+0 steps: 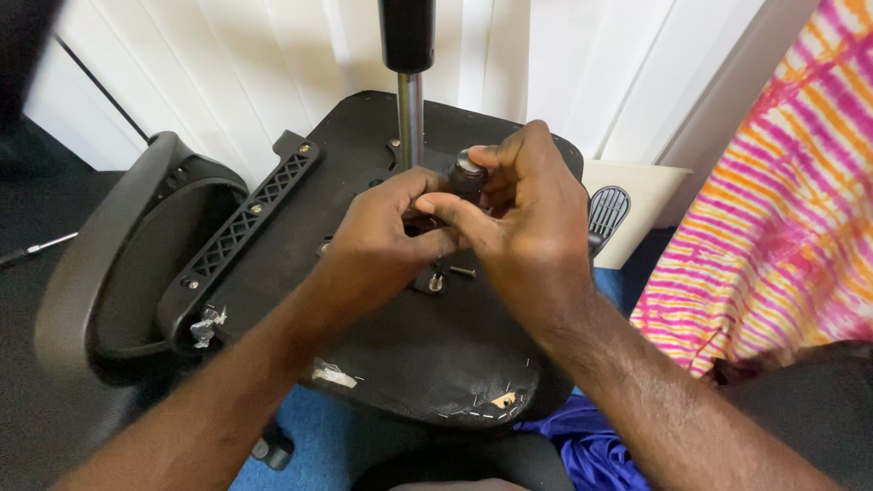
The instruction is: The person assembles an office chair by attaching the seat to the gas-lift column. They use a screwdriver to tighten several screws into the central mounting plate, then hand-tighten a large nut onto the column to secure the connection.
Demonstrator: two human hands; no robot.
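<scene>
— What did you have there?
— Both hands, left [382,238] and right [523,218], pinched shut around a small dark knob [467,175] mid-underside of the upturned seat [436,364]. It looked hard, light, probably slick; I gripped its sides.

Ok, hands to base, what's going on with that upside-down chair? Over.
Left hand and right hand both gripping small dark knob. Chair seat underside up, gas-lift post close behind. Loose screw beneath.
</scene>
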